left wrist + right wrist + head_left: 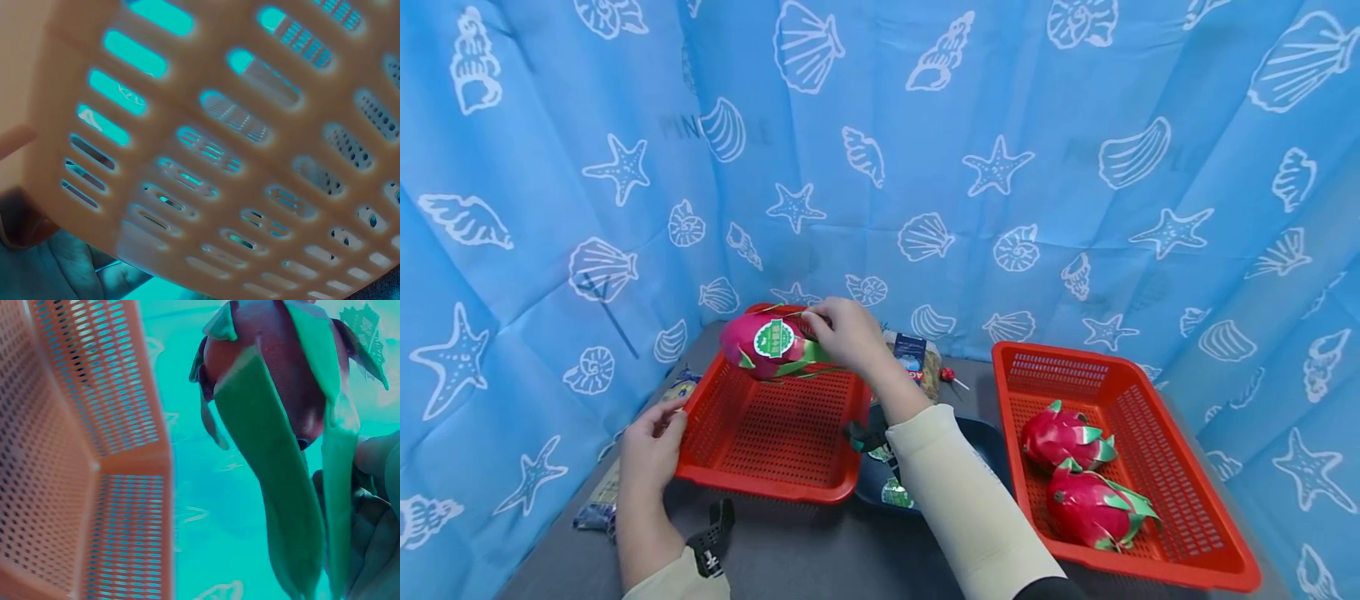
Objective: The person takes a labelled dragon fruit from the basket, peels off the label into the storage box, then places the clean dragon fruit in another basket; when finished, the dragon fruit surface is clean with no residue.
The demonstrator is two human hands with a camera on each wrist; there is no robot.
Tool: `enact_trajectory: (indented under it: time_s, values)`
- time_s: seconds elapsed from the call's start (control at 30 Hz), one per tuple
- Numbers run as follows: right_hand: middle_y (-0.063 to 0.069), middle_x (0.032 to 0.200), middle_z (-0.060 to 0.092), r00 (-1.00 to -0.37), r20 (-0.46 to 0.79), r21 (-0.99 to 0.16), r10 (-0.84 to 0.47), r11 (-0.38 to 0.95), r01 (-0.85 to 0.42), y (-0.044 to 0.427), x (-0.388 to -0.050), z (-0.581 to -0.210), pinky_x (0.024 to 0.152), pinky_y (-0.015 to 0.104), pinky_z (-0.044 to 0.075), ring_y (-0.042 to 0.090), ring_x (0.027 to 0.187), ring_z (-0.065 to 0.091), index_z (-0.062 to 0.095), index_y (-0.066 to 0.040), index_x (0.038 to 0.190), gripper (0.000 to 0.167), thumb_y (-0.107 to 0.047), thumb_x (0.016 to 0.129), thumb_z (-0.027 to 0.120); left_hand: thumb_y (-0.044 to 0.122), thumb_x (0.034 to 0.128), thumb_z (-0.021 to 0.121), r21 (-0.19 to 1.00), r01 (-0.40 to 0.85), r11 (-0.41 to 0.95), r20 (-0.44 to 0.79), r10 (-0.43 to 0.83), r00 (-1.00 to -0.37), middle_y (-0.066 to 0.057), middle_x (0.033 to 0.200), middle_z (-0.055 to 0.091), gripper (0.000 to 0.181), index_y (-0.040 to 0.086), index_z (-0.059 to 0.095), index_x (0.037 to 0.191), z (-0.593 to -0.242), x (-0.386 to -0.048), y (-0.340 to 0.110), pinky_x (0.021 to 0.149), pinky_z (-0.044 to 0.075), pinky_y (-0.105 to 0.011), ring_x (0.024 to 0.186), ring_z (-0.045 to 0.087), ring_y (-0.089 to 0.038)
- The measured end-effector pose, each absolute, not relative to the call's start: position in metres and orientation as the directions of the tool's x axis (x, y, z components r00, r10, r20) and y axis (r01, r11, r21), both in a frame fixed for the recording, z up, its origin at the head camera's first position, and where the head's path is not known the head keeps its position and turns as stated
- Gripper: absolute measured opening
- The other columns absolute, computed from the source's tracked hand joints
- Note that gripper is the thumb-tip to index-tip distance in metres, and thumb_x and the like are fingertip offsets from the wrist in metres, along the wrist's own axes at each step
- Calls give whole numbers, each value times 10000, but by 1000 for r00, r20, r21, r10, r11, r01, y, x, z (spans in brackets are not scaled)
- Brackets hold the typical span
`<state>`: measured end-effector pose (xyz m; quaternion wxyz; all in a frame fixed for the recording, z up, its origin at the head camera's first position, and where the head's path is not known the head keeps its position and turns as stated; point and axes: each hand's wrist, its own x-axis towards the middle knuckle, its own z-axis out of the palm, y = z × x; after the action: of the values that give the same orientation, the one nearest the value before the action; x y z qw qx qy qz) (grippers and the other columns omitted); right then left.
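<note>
At the left, a red plastic basket (767, 429) with slotted walls stands with its right side against or over a dark basin. My left hand (651, 437) grips its left rim; the left wrist view mostly shows the basket wall (206, 119) close up. Above the far part of this basket, my right hand (847, 335) pinches a pink dragon fruit (743, 335) by its green leaves. A round green-and-white label (773, 338) faces up on the fruit. In the right wrist view, long leaves (275, 469) run from the fruit to the fingers.
Two dragon fruits (1060, 437) lie in a second red basket (1195, 575) on the right. The dark basin (981, 442), holding green-labelled items, is partly hidden by my right arm. Behind are a food packet (917, 354) and a red lollipop (948, 374). Another packet (597, 504) lies left.
</note>
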<state>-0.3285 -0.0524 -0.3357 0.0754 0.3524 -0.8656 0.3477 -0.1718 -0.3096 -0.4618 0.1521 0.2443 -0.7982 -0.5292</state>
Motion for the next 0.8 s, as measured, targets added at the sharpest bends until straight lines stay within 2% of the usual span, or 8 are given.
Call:
enact_trajectory:
  time_s: [0.2, 0.37, 0.6, 0.8]
  values:
    - [-25, 932, 702, -727, 479, -567, -493, 458, -684, -26, -305, -318, 673, 321, 482, 120, 747, 581, 783, -120, 1054, 217, -238, 1057, 601, 307, 1078, 503, 904, -205, 375, 45, -560, -827, -187, 1209, 617, 421, 78, 607, 1416, -465, -172, -310, 664, 497, -190, 1007, 598, -290]
    - [7, 959, 718, -704, 547, -608, -453, 362, -706, -1, -284, -305, 744, 334, 527, 129, 828, 625, 786, -76, 1029, 194, -180, 1041, 623, 294, 1081, 500, 899, -195, 393, 74, -574, -816, -183, 1204, 628, 407, 72, 620, 1401, -467, -172, -310, 651, 478, -162, 992, 592, -278]
    - [-10, 888, 707, -732, 580, -660, -358, 319, -680, 41, -248, -303, 678, 323, 516, 138, 793, 608, 795, -83, 966, 160, -165, 1013, 667, 298, 1080, 500, 912, -197, 361, 43, -560, -827, -208, 1262, 606, 434, 57, 594, 1428, -466, -171, -310, 654, 476, -160, 1056, 583, -318]
    - [-5, 926, 732, -785, 555, -716, -275, 323, -619, 71, -212, -309, 655, 281, 556, 158, 813, 638, 804, -77, 986, 104, -138, 966, 723, 308, 1079, 498, 917, -200, 344, 28, -558, -829, -198, 1264, 597, 443, 63, 589, 1437, -465, -173, -312, 641, 474, -155, 1060, 575, -316]
